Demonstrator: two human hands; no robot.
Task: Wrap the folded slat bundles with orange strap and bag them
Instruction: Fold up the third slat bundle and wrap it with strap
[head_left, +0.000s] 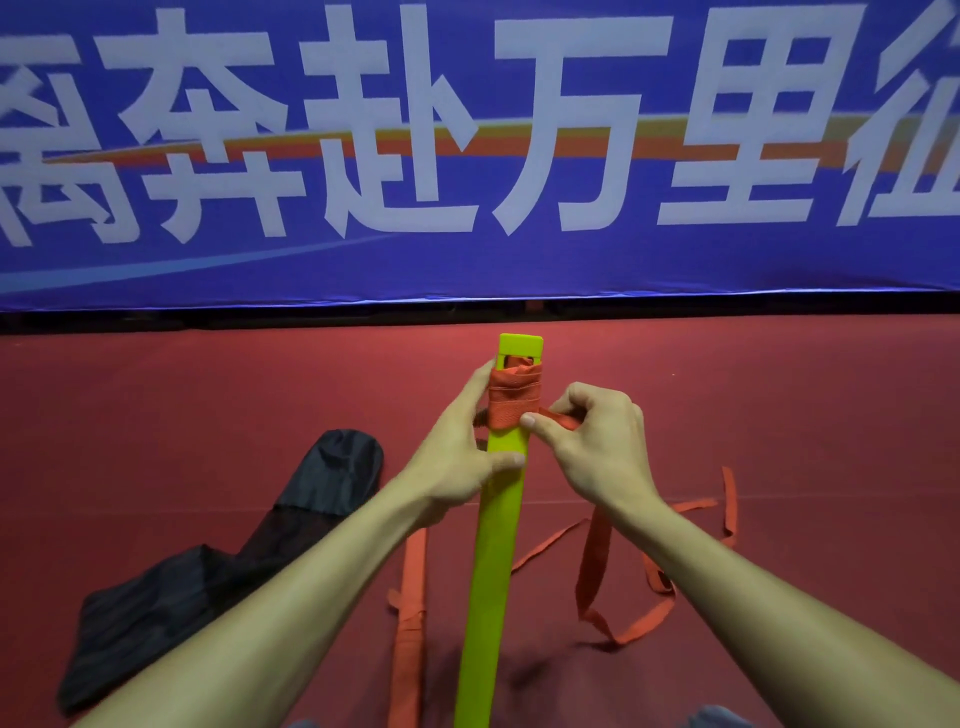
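- Above red floor (779, 405), a long yellow-green slat bundle (493, 571) is clamped in the left grip (452, 457).
- Orange woven strap (514, 400), wound near its top, is pinched by the right grip (597, 441).
- Windings could be loosened if tension is lost.

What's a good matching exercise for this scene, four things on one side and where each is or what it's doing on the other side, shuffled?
Column one:
1. slat bundle
2. black bag
3. right hand
4. blue banner

Column two:
A. lies on the red floor, on the person's left
B. pinches the orange strap
C. hangs across the back
D. gripped by the left hand, strap wound near its far end

Pairs: 1-D, 2-A, 3-B, 4-C.
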